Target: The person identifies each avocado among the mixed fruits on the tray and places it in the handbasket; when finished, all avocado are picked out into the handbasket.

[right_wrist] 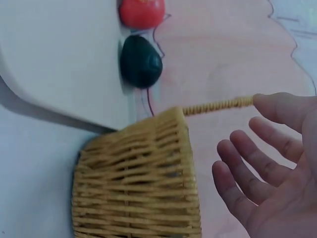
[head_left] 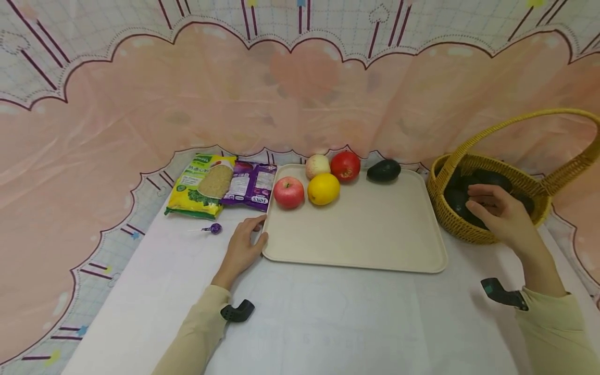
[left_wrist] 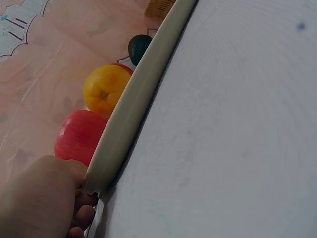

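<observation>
My left hand (head_left: 241,247) rests against the left edge of the cream tray (head_left: 365,229), its thumb and fingertips touching the rim. On the tray are a pink apple (head_left: 288,192), a yellow-orange citrus fruit (head_left: 323,189), a pale peach-like fruit (head_left: 317,165), a red pomegranate (head_left: 346,166) and a dark avocado (head_left: 383,171). My right hand (head_left: 506,216) is over the wicker basket (head_left: 461,226), fingers spread and loosely bent, with nothing in its grasp. Inside the basket lie several dark avocado-like fruits (head_left: 457,200), partly hidden by that hand.
A tall handle (head_left: 515,119) arches over the basket. Left of the tray lie a yellow food packet (head_left: 201,187), a purple packet (head_left: 250,185) and a purple-wrapped lollipop (head_left: 215,228). White cloth (head_left: 337,317) covers the table, and a patterned pink cloth (head_left: 225,104) hangs behind.
</observation>
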Demonstrator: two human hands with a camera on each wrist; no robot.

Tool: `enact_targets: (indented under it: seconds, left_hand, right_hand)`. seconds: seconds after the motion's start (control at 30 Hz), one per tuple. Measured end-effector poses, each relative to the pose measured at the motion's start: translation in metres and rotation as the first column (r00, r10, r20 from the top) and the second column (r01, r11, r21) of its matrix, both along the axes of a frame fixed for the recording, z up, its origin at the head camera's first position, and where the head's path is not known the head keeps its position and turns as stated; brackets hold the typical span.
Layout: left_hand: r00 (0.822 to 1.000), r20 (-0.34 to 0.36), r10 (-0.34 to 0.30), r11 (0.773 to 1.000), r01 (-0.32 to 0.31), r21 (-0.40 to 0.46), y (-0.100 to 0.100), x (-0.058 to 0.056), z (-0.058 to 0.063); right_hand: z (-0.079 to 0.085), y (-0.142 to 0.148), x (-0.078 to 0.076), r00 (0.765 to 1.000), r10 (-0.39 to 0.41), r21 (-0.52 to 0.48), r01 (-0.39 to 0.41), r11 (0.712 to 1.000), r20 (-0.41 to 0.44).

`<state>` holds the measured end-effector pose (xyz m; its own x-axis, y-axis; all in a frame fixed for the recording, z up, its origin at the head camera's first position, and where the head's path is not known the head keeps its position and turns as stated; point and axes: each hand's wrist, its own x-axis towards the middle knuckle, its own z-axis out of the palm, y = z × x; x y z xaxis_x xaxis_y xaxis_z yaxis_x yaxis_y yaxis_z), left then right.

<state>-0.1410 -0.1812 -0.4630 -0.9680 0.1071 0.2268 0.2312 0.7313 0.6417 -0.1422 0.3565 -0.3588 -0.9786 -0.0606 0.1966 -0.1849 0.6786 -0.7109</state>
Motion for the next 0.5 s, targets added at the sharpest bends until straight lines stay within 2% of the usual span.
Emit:
enact_targets:
  seconds: [0.23,0.5]
  left_hand:
    - [1.0,0.005,0.002,1.0,-0.002,-0.002,0.0,0.0,0.001]
    - [1.0,-0.011,-0.009,1.0,0.009,0.012,0.001,0.0,-0.001]
  right_hand:
    - [-0.001,-0.024,0.007,0.989,0.09,0.005,-0.09,0.996,-0.116]
    - [-0.011,-0.055,-0.002,0.983,0.148,-0.016,-0.15,0.989,-0.111]
